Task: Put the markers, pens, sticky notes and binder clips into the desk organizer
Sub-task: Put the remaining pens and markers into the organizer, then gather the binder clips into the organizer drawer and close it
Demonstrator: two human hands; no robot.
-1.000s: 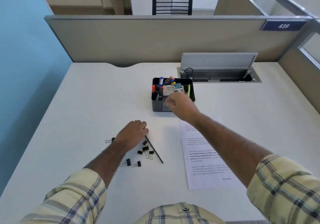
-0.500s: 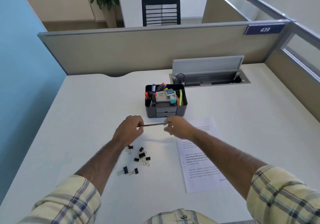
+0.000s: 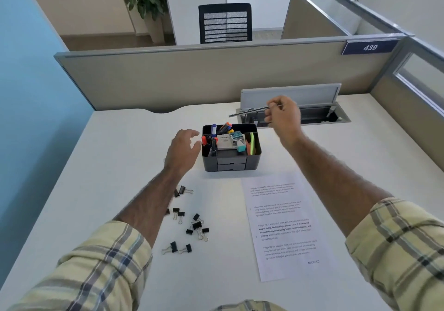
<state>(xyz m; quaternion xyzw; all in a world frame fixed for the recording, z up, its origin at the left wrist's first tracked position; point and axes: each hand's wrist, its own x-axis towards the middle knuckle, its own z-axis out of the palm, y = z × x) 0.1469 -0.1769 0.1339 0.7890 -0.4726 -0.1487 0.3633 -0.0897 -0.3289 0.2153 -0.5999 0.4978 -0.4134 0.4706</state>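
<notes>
A black desk organizer [image 3: 257,164] stands mid-desk, holding markers, pens, sticky notes and small boxes. My right hand [image 3: 283,116] is raised behind and to the right of it, shut on a thin dark pen [image 3: 247,111] that points left above the organizer's back edge. My left hand [image 3: 183,149] hovers open just left of the organizer, fingers spread, holding nothing. Several black binder clips [image 3: 197,226] lie scattered on the white desk in front, partly hidden under my left forearm.
A printed sheet of paper [image 3: 286,226] lies right of the clips. An open cable tray with a raised lid [image 3: 312,116] sits behind the organizer. A beige partition [image 3: 192,75] bounds the desk's back and right; a blue wall is on the left.
The pen, held by both hands in front of the organizer, is now only in my right hand, lifted up and back above it. My left hand let go and moved beside the organizer.
</notes>
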